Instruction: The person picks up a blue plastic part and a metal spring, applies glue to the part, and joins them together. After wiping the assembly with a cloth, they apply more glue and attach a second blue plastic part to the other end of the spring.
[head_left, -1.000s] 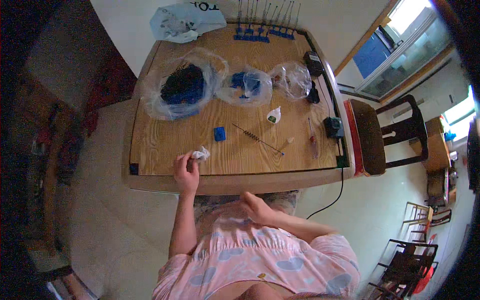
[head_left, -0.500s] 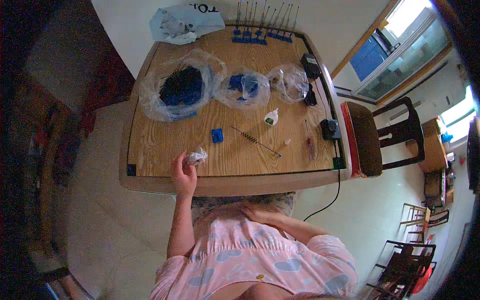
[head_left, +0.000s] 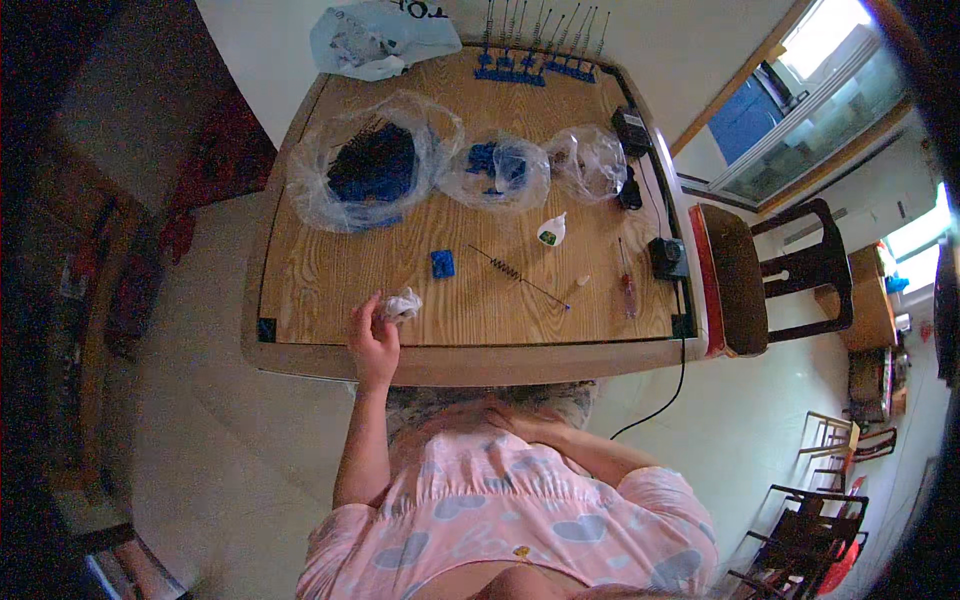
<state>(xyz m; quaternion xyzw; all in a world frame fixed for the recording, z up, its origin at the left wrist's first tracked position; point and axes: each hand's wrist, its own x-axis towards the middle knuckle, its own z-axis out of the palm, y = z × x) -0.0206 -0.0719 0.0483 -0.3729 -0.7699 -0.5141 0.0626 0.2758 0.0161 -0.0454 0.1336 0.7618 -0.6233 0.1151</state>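
My left hand (head_left: 375,342) rests at the table's near edge, its thumb and fingers loosely closed around one end of a crumpled white tissue (head_left: 404,304). Just beyond the tissue lies a small blue plastic block (head_left: 442,264). To the right of that, a thin dark rod with a coiled spring section (head_left: 506,270) lies slantwise, a blue tip at its near end. My right hand (head_left: 513,422) lies flat across my lap below the table edge, holding nothing that I can see. A white squeeze bottle (head_left: 552,231) lies beyond the rod, with a small pale cap (head_left: 583,281) nearer me.
Clear plastic bags hold dark springs with blue parts (head_left: 375,165), blue pieces (head_left: 497,170) and small parts (head_left: 590,165). Blue stands with upright spring rods (head_left: 510,75) line the far edge. On the right are a screwdriver (head_left: 628,285), black adapters (head_left: 667,258) and a cable.
The view has shifted slightly, so the table appears a little higher and farther right. My hands and the things on the table keep their places.
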